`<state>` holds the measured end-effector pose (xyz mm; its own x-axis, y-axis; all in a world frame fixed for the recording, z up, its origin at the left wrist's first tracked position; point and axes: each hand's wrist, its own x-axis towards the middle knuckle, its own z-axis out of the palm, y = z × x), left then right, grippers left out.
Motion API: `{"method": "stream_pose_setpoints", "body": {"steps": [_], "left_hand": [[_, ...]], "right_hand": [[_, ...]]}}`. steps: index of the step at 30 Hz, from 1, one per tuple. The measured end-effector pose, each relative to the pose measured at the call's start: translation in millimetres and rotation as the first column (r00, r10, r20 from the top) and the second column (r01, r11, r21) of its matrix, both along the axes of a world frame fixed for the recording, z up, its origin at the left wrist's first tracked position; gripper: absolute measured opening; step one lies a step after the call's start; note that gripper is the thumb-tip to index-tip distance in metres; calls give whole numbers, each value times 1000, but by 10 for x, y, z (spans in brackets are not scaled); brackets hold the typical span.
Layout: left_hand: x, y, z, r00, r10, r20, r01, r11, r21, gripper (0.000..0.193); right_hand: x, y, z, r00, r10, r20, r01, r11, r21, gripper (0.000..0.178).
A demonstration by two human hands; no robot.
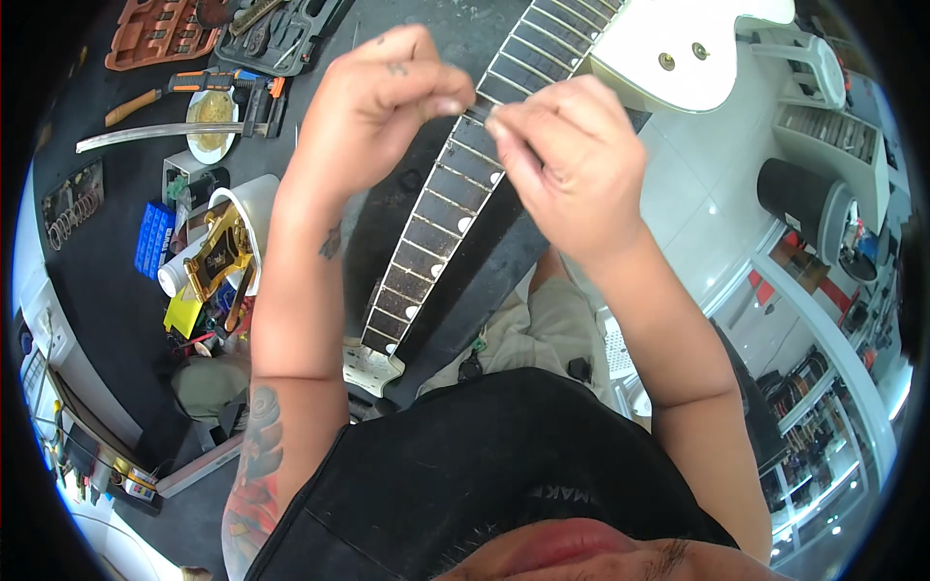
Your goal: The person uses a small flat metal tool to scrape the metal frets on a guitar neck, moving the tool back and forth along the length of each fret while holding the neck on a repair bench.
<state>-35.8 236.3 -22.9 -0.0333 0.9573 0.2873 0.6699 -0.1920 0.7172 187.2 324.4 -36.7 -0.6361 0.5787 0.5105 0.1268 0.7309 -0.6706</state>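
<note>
A guitar neck with a dark fretboard, metal frets and pale edge inlays runs diagonally in front of me. Its white body is at the upper right, and its pale headstock points toward me. Over the upper part of the neck, my left hand is closed, thumb pressed to the curled fingers. Facing it from the right edge of the fretboard, my right hand is closed in a pinch. The fingertips meet close together across the frets. Anything between them is too small to make out.
On the dark bench at left are a white container with tools and gold hardware, a blue block, a clamp, a white dish, and tool cases. A black bin stands on the tiled floor at right.
</note>
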Motion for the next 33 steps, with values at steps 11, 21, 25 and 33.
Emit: {"method": "stream_pose_setpoints", "body": {"steps": [11,21,25,33], "left_hand": [[-107,-105,-48,988,-78,135,89,993,-81,13],[-116,-94,-119,988,-43,149,52,997,-59,16],[-126,59,-61,986,-9,166,18,998,-54,13],[-181,-151,-28,972,-70,226,97,990,-107,13]], "right_hand": [[1,-45,-44,998,55,8,-55,998,44,19],[-52,-28,-19,1000,5,12,-6,998,63,18],[-113,108,-34,1000,-14,8,13,994,112,17],[-60,-45,92,996,76,50,-78,996,53,20]]}}
